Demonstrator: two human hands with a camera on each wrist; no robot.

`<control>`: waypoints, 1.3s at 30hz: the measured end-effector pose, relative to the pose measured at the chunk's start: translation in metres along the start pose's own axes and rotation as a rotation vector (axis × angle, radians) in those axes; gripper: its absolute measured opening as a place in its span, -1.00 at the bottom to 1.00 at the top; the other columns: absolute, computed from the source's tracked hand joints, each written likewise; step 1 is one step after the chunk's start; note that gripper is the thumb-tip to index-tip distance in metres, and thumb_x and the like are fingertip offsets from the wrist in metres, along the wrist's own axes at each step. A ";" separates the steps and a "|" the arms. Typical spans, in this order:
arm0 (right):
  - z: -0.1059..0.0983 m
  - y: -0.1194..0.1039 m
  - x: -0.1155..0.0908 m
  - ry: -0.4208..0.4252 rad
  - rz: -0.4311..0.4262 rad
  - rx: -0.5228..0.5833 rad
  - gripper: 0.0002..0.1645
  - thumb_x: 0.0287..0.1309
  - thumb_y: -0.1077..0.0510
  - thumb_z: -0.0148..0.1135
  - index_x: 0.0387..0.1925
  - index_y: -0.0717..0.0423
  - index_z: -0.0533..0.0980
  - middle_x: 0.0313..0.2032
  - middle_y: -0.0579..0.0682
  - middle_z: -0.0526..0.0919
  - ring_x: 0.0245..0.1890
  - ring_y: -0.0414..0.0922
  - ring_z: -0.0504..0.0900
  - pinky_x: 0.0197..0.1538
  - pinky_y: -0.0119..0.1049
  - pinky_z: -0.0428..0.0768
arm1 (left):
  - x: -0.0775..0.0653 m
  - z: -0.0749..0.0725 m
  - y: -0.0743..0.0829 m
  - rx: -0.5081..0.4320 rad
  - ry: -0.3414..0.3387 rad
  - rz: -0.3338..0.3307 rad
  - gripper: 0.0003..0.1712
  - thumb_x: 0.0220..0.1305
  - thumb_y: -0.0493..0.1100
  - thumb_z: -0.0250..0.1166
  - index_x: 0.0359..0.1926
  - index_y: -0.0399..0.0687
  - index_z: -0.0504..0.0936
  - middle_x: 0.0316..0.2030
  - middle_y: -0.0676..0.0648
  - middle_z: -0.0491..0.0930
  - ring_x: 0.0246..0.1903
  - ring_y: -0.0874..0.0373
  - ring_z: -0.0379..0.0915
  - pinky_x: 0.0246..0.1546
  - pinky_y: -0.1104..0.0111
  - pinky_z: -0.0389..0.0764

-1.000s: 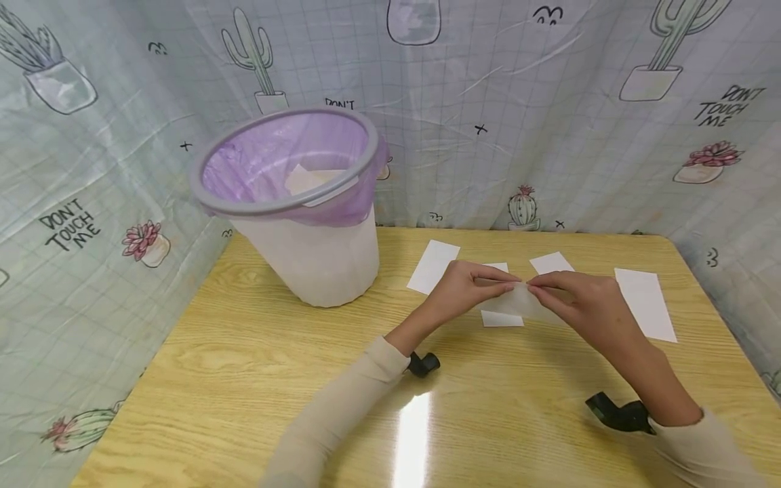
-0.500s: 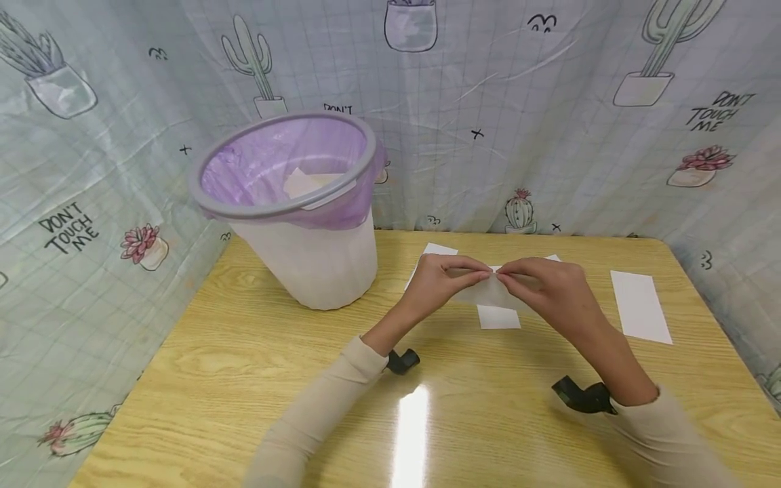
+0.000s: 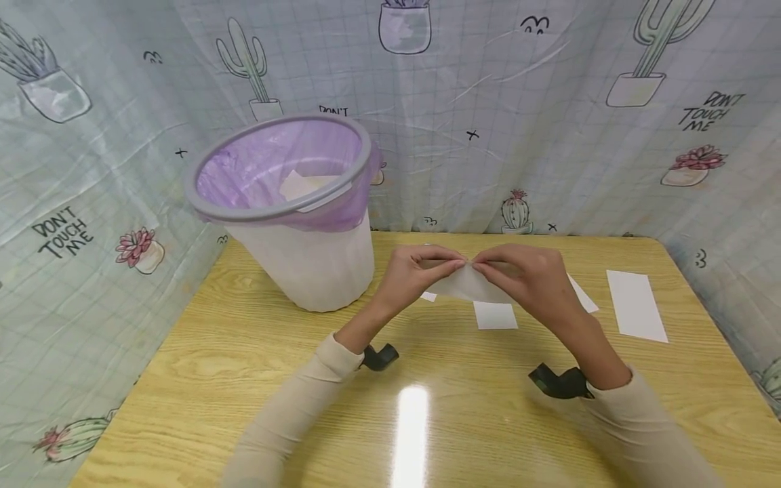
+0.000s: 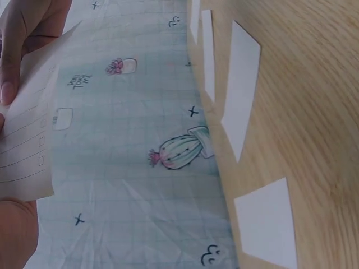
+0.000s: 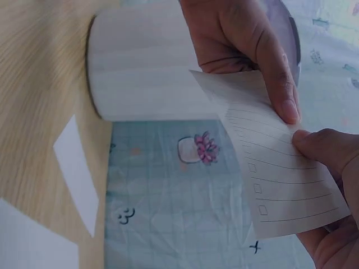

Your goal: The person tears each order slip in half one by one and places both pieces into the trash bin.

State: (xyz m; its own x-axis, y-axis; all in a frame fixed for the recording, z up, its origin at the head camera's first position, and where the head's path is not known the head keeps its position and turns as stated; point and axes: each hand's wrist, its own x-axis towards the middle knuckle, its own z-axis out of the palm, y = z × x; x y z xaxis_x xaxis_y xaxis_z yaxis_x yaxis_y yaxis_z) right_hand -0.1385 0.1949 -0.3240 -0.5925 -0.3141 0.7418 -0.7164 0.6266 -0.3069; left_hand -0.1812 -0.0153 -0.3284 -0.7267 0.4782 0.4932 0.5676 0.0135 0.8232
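Both hands hold a lined paper sheet with small checkboxes (image 3: 466, 285) above the table. My left hand (image 3: 415, 271) pinches its top edge between thumb and fingers, and my right hand (image 3: 527, 278) pinches that edge right beside it. The fingertips of the two hands almost meet. In the right wrist view the printed lines of the sheet (image 5: 286, 174) show, with a thumb of each hand pressed on it close together. The left wrist view catches only part of the sheet (image 4: 31, 134) at its left side.
White paper slips lie on the wooden table (image 3: 464, 379), among them one (image 3: 495, 316) below the held sheet and one (image 3: 637, 305) at right. A white bin (image 3: 305, 264) with a purple liner (image 3: 244, 173) stands back left, paper inside. A cactus-print curtain (image 3: 445, 176) surrounds the table.
Both hands have moved left and slightly upward with the sheet between them, over the slips toward the bin. The pinch on its edge stays the same.
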 end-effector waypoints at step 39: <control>-0.015 -0.036 0.032 0.092 0.117 0.273 -0.79 -0.10 0.40 0.42 -0.38 0.10 0.70 -0.42 -0.06 0.73 -0.42 -0.35 0.66 -0.40 -0.55 0.56 | 0.007 -0.033 0.046 -0.160 -0.022 -0.011 -0.84 0.15 -0.31 0.34 -0.24 -0.30 0.71 -0.26 -0.14 0.71 -0.22 0.10 0.65 -0.26 0.30 0.63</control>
State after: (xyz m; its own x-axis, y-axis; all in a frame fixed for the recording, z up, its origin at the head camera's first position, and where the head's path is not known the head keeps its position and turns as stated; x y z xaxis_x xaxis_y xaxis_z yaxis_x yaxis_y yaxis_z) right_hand -0.1262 0.1728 -0.2801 -0.6498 -0.1772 0.7392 -0.7252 0.4358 -0.5330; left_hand -0.1726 -0.0405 -0.2778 -0.7229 0.4976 0.4793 0.4896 -0.1206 0.8636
